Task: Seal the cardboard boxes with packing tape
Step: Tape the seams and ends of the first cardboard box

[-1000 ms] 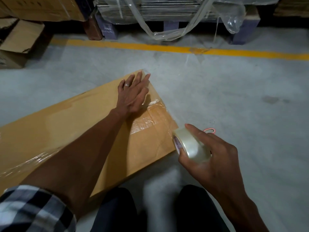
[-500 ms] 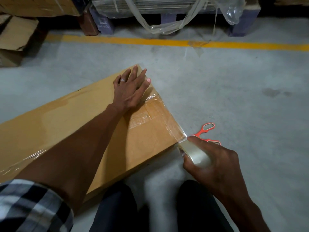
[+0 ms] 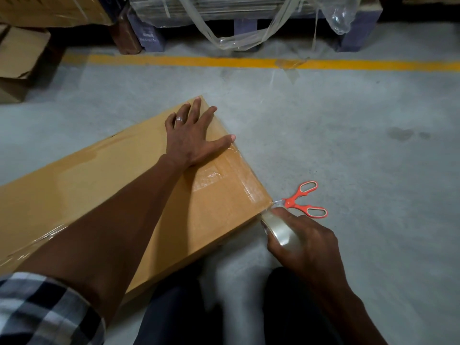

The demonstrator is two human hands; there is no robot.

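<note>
Head cam had your left hand (image 3: 191,143) spread flat pinning the cardboard box (image 3: 139,192) on the floor so your right hand (image 3: 303,247), wrapped round the tape roll (image 3: 280,231), could pull tape tight at its near corner.

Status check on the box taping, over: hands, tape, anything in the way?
Left hand flat on the cardboard box. Right hand grips the tape roll at the box's near corner. Orange scissors on the floor beside the roll, not blocking.
</note>
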